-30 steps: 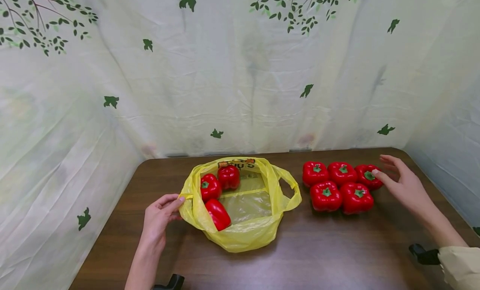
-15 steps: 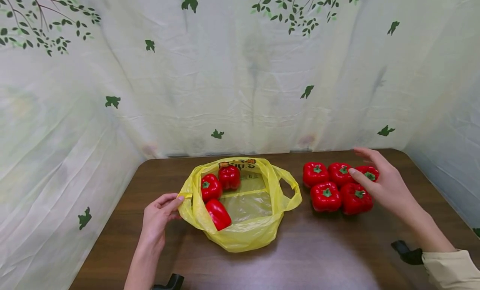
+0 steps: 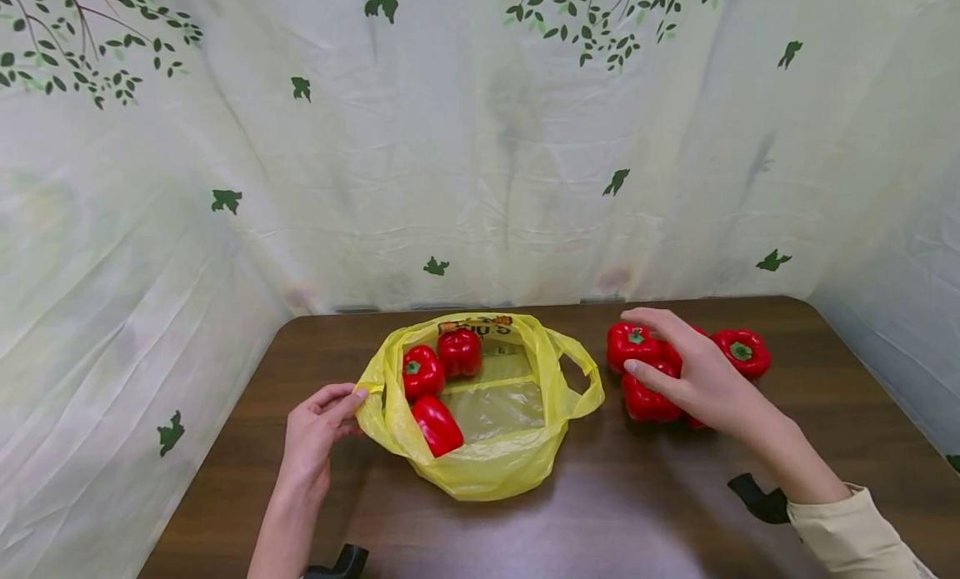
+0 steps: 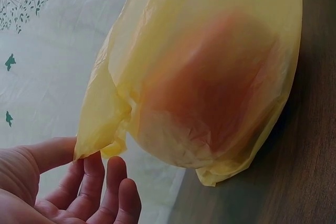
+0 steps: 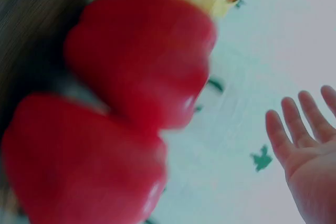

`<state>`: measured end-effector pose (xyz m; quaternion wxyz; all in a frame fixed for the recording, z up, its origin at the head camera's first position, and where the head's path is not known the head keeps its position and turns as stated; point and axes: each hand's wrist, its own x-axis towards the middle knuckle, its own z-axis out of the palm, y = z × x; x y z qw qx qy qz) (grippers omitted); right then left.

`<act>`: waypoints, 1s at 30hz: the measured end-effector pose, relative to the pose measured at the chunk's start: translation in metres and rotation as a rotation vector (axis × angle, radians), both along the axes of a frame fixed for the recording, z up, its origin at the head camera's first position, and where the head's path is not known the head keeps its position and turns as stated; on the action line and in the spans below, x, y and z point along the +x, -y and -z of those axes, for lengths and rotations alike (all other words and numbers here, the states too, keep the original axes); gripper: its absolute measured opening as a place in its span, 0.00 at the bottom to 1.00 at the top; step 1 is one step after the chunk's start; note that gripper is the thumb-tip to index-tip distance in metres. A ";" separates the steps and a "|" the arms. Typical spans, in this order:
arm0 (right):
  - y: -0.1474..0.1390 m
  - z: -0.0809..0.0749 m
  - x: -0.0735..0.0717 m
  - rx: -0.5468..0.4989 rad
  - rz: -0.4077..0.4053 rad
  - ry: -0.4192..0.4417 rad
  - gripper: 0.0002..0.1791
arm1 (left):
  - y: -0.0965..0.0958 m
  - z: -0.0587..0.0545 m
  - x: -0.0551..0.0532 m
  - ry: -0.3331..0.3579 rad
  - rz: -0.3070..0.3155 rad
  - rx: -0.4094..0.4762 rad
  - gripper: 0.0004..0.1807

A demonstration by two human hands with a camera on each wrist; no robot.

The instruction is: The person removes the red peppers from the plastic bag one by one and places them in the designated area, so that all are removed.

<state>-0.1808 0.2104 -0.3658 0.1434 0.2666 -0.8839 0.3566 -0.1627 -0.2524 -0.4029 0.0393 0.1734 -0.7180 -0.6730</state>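
My left hand (image 3: 318, 433) pinches the left handle edge of a yellow plastic bag (image 3: 495, 471), thumb against fingers in the left wrist view. The bag's mouth is spread wide, and three red bell peppers (image 3: 423, 372) lie inside along its left part. Over at the right, my right hand (image 3: 705, 379) hovers above a cluster of several red bell peppers (image 3: 648, 396), fingers extended and holding nothing. It hides parts of the cluster in the head view. Two blurred peppers (image 5: 142, 51) fill much of the right wrist view, with the hand's straight fingers apart from them.
A brown wooden table (image 3: 585, 529) carries everything. Behind it hangs a pale curtain (image 3: 480, 187) with printed leaves. One pepper (image 3: 741, 352) sits at the right end of the cluster. The bag's right handle loop (image 3: 588, 379) reaches toward the peppers.
My right hand has swept leftward over the peppers, from the rightmost one to the left of the cluster. The left hand, the bag and the peppers stay where they were.
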 end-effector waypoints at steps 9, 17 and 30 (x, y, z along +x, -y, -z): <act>0.038 -0.001 -0.004 -0.001 -0.117 0.094 0.33 | 0.001 0.000 -0.001 0.010 -0.007 0.003 0.16; 0.074 -0.005 -0.011 0.061 -0.205 0.124 0.31 | 0.000 0.001 -0.001 0.011 -0.004 0.007 0.15; 0.133 -0.022 -0.041 0.168 -0.330 0.177 0.28 | 0.000 0.000 -0.002 0.011 0.000 0.002 0.17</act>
